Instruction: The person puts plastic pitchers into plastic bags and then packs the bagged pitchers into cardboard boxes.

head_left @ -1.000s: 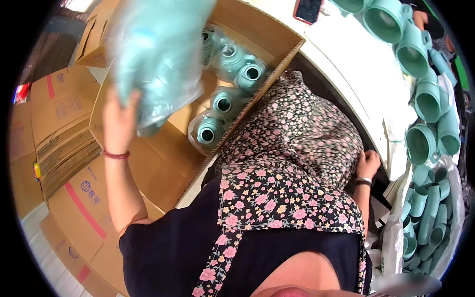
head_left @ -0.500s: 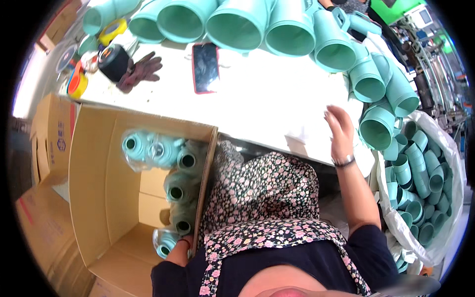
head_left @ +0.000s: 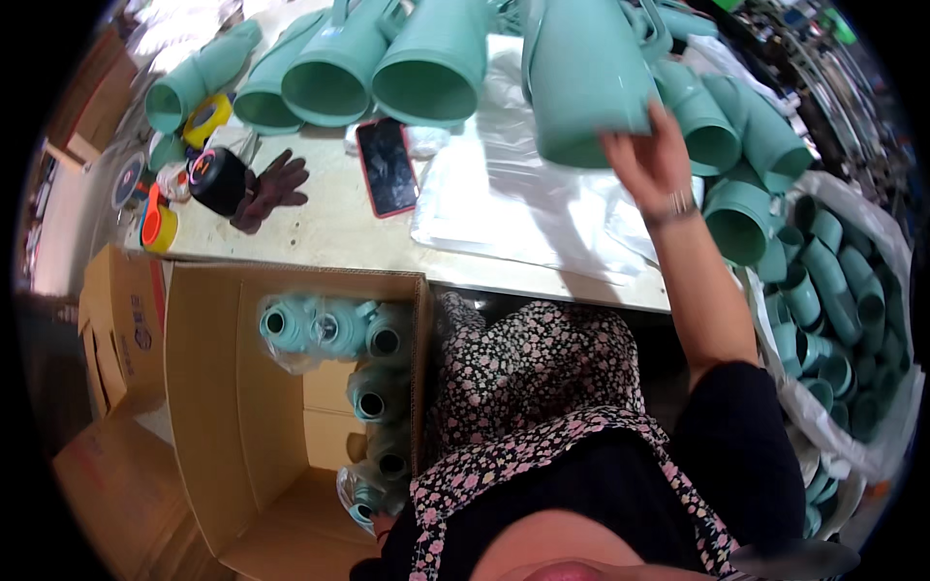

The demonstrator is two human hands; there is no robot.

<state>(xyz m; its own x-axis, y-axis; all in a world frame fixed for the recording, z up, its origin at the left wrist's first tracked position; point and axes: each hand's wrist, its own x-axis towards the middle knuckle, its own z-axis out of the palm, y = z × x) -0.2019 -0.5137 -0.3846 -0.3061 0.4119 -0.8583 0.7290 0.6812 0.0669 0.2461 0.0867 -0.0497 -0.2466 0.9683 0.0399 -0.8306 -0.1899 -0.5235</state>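
Observation:
My right hand [head_left: 657,160] is closed on the lower edge of a large mint-green jug shell [head_left: 591,82] with a side handle, at the far side of the table. The shell is slightly blurred, and a shadow falls on the white plastic bags [head_left: 523,194] nearer me. My left hand [head_left: 380,521] is down in the cardboard box [head_left: 228,407], against a mint-green bottle in clear plastic [head_left: 363,499]; its fingers are hidden. Several more plastic-wrapped bottles [head_left: 370,402] stand along the box's right and far sides.
More open-ended jug shells [head_left: 426,82] line the table's far side. A phone [head_left: 387,169], dark glove [head_left: 271,191], black round object [head_left: 217,181] and yellow tape roll [head_left: 206,118] lie left of the bags. A white sack [head_left: 877,426] of small mint-green parts stands right.
My right hand has gone from empty above the near table to gripping a jug shell farther off. My left hand stays low in the box. The whole view has shifted.

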